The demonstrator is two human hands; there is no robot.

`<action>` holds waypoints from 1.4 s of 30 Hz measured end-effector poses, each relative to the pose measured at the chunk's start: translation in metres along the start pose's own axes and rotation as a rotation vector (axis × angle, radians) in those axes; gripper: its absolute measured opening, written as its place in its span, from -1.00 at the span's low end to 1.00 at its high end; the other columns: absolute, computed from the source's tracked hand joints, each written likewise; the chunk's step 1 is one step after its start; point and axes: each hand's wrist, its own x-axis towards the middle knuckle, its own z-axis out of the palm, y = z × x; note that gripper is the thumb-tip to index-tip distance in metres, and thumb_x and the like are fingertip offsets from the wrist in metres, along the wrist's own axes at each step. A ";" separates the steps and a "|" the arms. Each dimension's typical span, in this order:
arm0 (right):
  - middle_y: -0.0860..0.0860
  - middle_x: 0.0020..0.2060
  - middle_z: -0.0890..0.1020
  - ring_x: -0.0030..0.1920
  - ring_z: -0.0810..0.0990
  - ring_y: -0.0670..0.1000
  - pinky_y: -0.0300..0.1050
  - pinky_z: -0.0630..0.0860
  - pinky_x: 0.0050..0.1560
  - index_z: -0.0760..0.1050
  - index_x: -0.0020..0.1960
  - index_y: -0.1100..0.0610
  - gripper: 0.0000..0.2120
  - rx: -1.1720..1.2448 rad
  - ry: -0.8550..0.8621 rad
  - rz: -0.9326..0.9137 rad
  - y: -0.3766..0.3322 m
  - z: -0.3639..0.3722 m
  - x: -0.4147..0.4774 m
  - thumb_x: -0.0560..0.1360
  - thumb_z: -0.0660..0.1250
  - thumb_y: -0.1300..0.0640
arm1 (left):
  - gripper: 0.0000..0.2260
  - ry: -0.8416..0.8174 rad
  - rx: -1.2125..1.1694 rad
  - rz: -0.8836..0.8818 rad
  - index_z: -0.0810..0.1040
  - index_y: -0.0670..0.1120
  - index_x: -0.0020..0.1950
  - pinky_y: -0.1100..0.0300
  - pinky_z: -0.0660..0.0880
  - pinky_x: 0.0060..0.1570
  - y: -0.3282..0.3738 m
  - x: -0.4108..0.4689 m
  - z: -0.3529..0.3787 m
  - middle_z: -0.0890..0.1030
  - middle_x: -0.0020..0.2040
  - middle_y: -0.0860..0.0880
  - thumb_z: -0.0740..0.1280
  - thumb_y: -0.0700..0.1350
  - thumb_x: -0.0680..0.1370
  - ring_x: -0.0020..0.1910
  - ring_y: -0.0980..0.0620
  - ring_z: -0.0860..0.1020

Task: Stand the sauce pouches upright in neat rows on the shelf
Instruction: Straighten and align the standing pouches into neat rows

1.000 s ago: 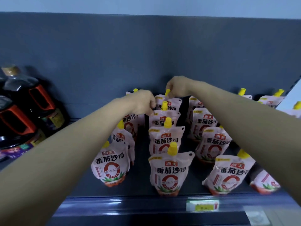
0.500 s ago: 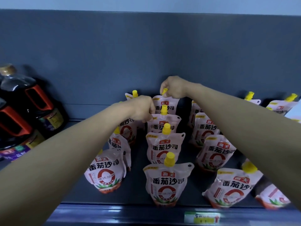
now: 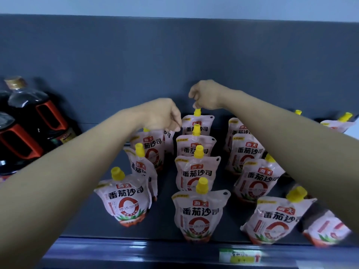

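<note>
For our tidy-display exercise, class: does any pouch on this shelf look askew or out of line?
Yes. The middle row stands straight, but the second pouch in the left row is twisted sideways, and the front right pouch stands tilted, out of line. A far-right pouch also tilts.

A dark grey back panel rises behind the shelf, with pale wall above. A price label sits on the blue-grey front rail

Light was dim, cool and bluish, soft shadows lay behind the dark bottles at left, faint glare sat on their shoulders, edges bowed by the wide lens, near-right pouch was smeared.
</note>
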 end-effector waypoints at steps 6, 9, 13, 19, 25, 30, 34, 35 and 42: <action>-0.11 -0.39 0.65 -0.32 0.61 -0.10 -0.33 0.49 -0.37 0.63 -0.01 0.18 -0.87 0.136 -0.153 -0.141 -0.057 -0.013 -0.028 0.48 0.34 0.21 | -0.93 0.127 -0.082 0.018 0.66 -0.10 -0.10 0.24 0.50 -0.14 -0.011 -0.046 -0.031 0.69 -0.18 -0.11 0.42 -0.15 0.45 -0.22 0.03 0.60; -0.05 -0.28 0.68 -0.26 0.67 -0.09 -0.35 0.54 -0.33 0.63 0.03 0.18 -0.82 0.138 -0.383 -0.180 -0.088 -0.006 -0.036 0.49 0.36 0.13 | -0.93 0.115 -0.117 0.009 0.66 -0.03 -0.18 0.20 0.48 -0.16 -0.029 -0.070 -0.037 0.62 -0.32 -0.04 0.45 -0.05 0.42 -0.31 0.09 0.52; 0.10 0.02 0.68 -0.01 0.70 0.06 -0.14 0.62 -0.01 0.59 0.14 0.19 -0.69 0.116 -0.571 -0.186 -0.116 0.011 -0.042 0.48 0.39 0.02 | -0.56 0.034 -0.149 -0.088 0.63 0.10 -0.14 0.28 0.51 -0.17 -0.070 -0.108 -0.034 0.68 -0.26 0.04 0.49 0.33 0.13 -0.30 0.17 0.60; -0.08 -0.25 0.61 -0.06 0.69 0.05 -0.23 0.61 -0.14 0.57 0.10 0.16 -0.76 0.068 -0.590 -0.165 -0.145 0.032 -0.049 0.49 0.39 0.07 | -0.37 -0.234 -0.178 -0.267 0.58 0.05 0.01 0.29 0.45 -0.06 -0.109 -0.148 -0.007 0.71 -0.15 0.16 0.58 0.25 0.02 -0.18 0.28 0.64; 0.02 -0.32 0.54 -0.37 0.54 -0.04 -0.30 0.41 -0.39 0.53 -0.07 0.17 -0.83 -0.140 -0.466 -0.162 -0.159 0.047 -0.058 0.49 0.37 0.05 | -0.85 -0.116 -0.114 -0.199 0.63 -0.19 -0.15 0.16 0.38 -0.13 -0.094 -0.147 0.033 0.59 -0.26 -0.05 0.43 -0.09 0.43 -0.25 0.05 0.47; 0.05 -0.25 0.52 -0.38 0.45 -0.05 -0.16 0.33 -0.18 0.54 -0.08 0.21 -0.83 -0.223 -0.417 -0.169 -0.166 0.051 -0.062 0.51 0.33 0.08 | -0.85 -0.140 -0.095 -0.170 0.64 -0.21 -0.10 0.17 0.51 -0.09 -0.092 -0.155 0.034 0.59 -0.24 -0.06 0.42 -0.13 0.45 -0.25 0.05 0.54; -0.04 -0.42 0.46 -0.33 0.43 -0.01 0.10 0.35 0.30 0.60 0.08 0.21 -0.76 -0.257 -0.367 -0.199 -0.173 0.054 -0.060 0.50 0.34 0.09 | -0.86 -0.160 -0.132 -0.122 0.68 -0.14 -0.05 0.36 0.49 -0.19 -0.092 -0.163 0.036 0.63 -0.25 0.03 0.42 -0.12 0.45 -0.27 0.11 0.56; -0.05 -0.43 0.46 -0.30 0.44 0.01 0.16 0.30 0.38 0.61 0.07 0.19 -0.77 -0.258 -0.366 -0.203 -0.174 0.054 -0.061 0.49 0.35 0.09 | -0.84 -0.162 -0.135 -0.117 0.68 -0.14 -0.03 0.30 0.52 -0.13 -0.092 -0.164 0.036 0.64 -0.20 0.00 0.42 -0.12 0.45 -0.23 0.08 0.58; 0.00 -0.25 0.56 -0.32 0.47 -0.03 0.18 0.31 0.39 0.62 0.07 0.15 -0.80 -0.241 -0.379 -0.193 -0.179 0.055 -0.059 0.48 0.36 0.11 | -0.86 -0.111 -0.161 -0.077 0.67 -0.19 -0.04 0.23 0.52 -0.16 -0.091 -0.165 0.038 0.58 -0.26 -0.02 0.40 -0.16 0.47 -0.28 0.08 0.49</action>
